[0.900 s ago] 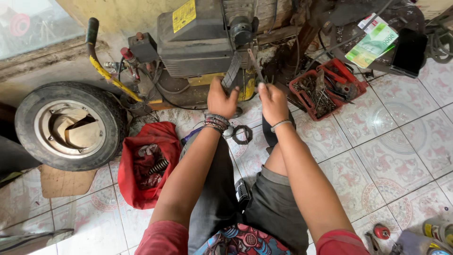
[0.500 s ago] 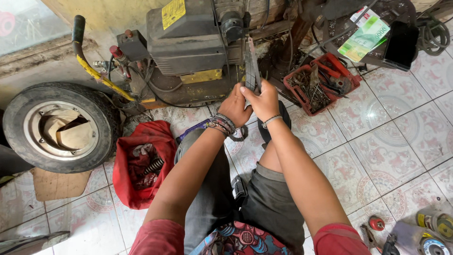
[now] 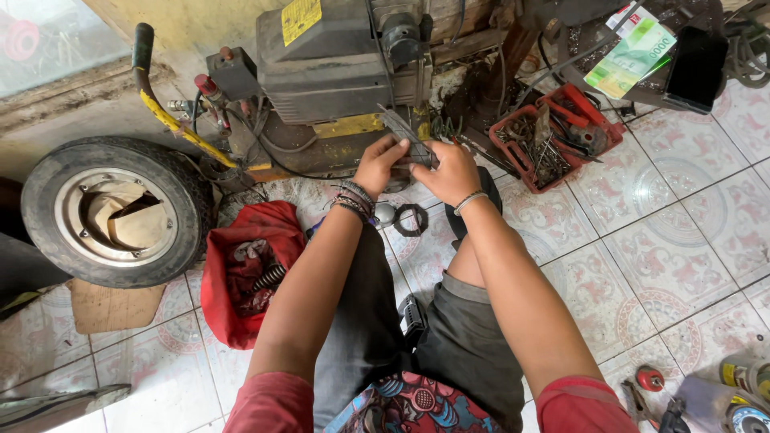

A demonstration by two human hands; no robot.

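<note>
dark ribbed strip (image 3: 405,135), ends hidden by left hand (image 3: 377,164) and right hand (image 3: 449,170).

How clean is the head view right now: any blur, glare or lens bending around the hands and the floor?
Head view: even daylight, soft shadows. The left hand and right hand are sharp, as is the dark strip they grip. Faint sheen on the tiled floor, no harsh glare. Wide-angle bending curves the tile lines toward the edges. The window top left looks washed out.

We sit on a patterned tile floor (image 3: 682,232). On it rest a wheel (image 3: 116,210) at far left, a red bag (image 3: 245,269) of parts beside it, a red tray (image 3: 557,136) of tools, a dark ring (image 3: 411,219) and a compressor (image 3: 337,80).
</note>
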